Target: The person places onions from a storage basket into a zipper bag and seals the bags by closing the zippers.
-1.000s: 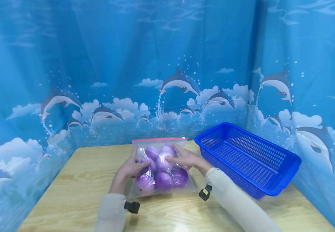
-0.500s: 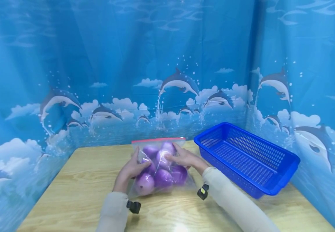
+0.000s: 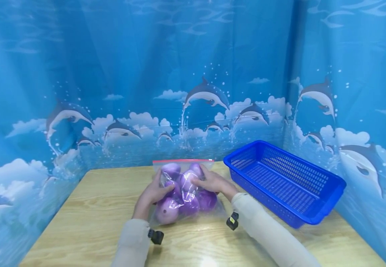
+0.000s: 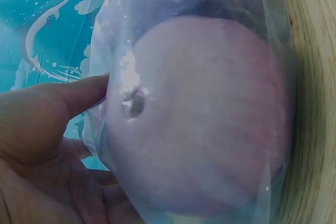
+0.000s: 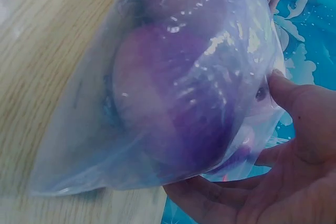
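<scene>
A clear zip bag (image 3: 183, 163) with a pink-red seal strip lies at the middle of the table, filled with several round purple fruit-like pieces (image 3: 167, 210). My left hand (image 3: 150, 193) grips the bag's left side, thumb pressed over the front. On the right side, my right hand (image 3: 213, 181) holds it the same way, with fingers behind the plastic. In the left wrist view, one pale purple piece (image 4: 205, 119) with a small dark spot fills the bag near the thumb. The right wrist view shows fingers under the bag (image 5: 79, 156) and a darker purple piece (image 5: 173, 98).
A blue perforated basket (image 3: 284, 181) stands to the right, close beside my right forearm, with nothing in it. The wooden table (image 3: 89, 215) ends at a blue dolphin-print curtain (image 3: 139, 74) behind and at the sides.
Inside the bag the purple pieces have shifted; an upper left one now sits higher toward the seal. Both hands keep their hold, the left moving slightly inward.
</scene>
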Motion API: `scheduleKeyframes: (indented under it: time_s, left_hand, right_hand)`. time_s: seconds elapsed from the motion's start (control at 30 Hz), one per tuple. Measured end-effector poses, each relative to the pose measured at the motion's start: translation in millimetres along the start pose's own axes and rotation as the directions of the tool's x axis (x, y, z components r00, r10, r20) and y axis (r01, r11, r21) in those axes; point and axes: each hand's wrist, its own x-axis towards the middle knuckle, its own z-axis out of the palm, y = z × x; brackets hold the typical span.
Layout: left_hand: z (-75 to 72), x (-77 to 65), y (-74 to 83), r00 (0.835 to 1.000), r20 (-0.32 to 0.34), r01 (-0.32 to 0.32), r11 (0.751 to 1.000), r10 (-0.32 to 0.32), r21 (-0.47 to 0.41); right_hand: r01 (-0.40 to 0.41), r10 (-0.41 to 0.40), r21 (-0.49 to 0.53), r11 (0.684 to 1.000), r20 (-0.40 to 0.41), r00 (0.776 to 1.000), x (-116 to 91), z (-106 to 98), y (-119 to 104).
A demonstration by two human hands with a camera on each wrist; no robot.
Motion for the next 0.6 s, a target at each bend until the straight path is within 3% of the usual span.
scheduleKeyframes:
  time_s: [0.37,0.6]
  left_hand:
    - [-0.8,-1.2,-0.9,1.000,-0.014,0.009,1.000,-0.009,-0.001]
    - [-3.5,-6.6,-1.1,1.000,-0.004,0.001,1.000,-0.001,0.010]
  right_hand:
    - [-0.010,0.010,-0.019,1.000,0.001,1.000,-2,-2,1]
    - [0.055,-0.056,-0.064,0.996,-0.015,0.998,-10,-10,1]
